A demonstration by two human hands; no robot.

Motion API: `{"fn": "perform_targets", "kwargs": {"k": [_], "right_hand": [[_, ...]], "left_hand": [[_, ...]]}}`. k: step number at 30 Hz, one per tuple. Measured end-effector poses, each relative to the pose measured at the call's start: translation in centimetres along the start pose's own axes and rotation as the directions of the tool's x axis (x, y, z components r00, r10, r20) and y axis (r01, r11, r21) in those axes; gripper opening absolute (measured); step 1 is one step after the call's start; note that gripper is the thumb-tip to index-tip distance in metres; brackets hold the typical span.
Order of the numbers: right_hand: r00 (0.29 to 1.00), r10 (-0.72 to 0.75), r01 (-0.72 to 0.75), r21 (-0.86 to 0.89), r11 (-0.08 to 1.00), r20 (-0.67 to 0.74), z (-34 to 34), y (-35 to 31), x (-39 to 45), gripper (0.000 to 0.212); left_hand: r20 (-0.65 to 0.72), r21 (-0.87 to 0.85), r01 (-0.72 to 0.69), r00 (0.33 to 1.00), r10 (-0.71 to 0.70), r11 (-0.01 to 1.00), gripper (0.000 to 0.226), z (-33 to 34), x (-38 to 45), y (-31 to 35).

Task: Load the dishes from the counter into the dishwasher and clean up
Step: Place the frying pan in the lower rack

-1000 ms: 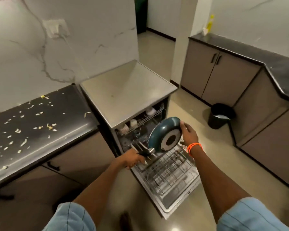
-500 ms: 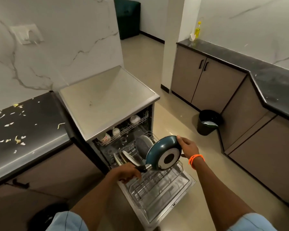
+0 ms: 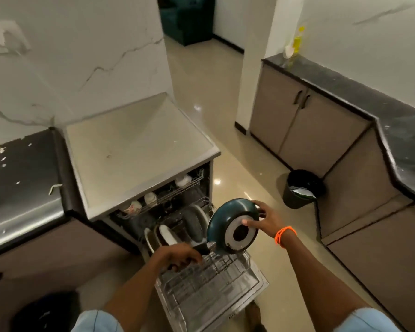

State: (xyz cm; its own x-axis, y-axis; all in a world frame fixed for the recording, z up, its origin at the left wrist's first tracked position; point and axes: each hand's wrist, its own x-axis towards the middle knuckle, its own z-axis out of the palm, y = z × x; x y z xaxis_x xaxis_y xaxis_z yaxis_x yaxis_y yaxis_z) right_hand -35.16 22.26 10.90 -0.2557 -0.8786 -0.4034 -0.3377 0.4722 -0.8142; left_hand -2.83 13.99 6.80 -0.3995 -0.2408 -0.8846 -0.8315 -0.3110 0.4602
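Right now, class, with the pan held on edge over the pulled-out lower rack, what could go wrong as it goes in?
1. The pan hangs close to the plates standing in the lower rack; it may knock them.
2. The left hand grips only the handle while the right hand steadies the rim, so the pan could twist or slip.

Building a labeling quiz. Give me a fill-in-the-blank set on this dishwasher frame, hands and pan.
1. The left hand grips the pan by its ____.
2. The right hand wears an ____ wristband.
3. The pan is held over the dishwasher's pulled-out ____ rack.
4. The black bin stands on the ____.

Answers: handle; orange; lower; floor
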Motion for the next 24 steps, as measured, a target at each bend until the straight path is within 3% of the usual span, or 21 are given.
{"fn": "perform_targets", "kwargs": {"k": [3, 6, 8, 15, 20, 24], "right_hand": [[0.996, 0.010, -0.003, -0.076, 0.997, 0.088, -0.3, 0.9, 4.5, 0.080], [0.993, 0.034, -0.018, -0.139, 0.990, 0.111, 0.0, 2.4, 6.7, 0.085], [0.976, 0.019, 0.026, -0.207, 0.978, 0.215, 0.6, 2.7, 9.1, 0.085], [0.927, 0.006, 0.082, -0.220, 0.972, 0.374, 3.8, 3.8, 13.3, 0.088], [0.932, 0.081, -0.016, -0.184, 0.983, 0.352, 5.4, 6.3, 14.5, 0.083], [0.936, 0.150, -0.087, -0.204, 0.975, 0.319, 8.8, 9.6, 16.2, 0.071]], "left_hand": [[-0.086, -0.086, 0.040, 0.995, -0.048, 0.995, 0.021, 0.4, 0.4, 1.1], [-0.181, -0.030, 0.006, 0.983, -0.011, 1.000, 0.050, 1.3, 1.2, 0.0], [-0.273, 0.006, -0.025, 0.962, 0.026, 1.000, 0.055, 2.1, 1.5, -0.5], [-0.453, -0.106, -0.019, 0.891, -0.032, 0.994, 0.020, 4.0, 2.3, -3.9], [-0.586, -0.389, -0.110, 0.795, -0.154, 0.915, 0.012, 3.9, 3.8, -7.7], [-0.653, -0.443, -0.149, 0.730, -0.204, 0.884, 0.006, 3.6, 9.1, -11.7]]}}
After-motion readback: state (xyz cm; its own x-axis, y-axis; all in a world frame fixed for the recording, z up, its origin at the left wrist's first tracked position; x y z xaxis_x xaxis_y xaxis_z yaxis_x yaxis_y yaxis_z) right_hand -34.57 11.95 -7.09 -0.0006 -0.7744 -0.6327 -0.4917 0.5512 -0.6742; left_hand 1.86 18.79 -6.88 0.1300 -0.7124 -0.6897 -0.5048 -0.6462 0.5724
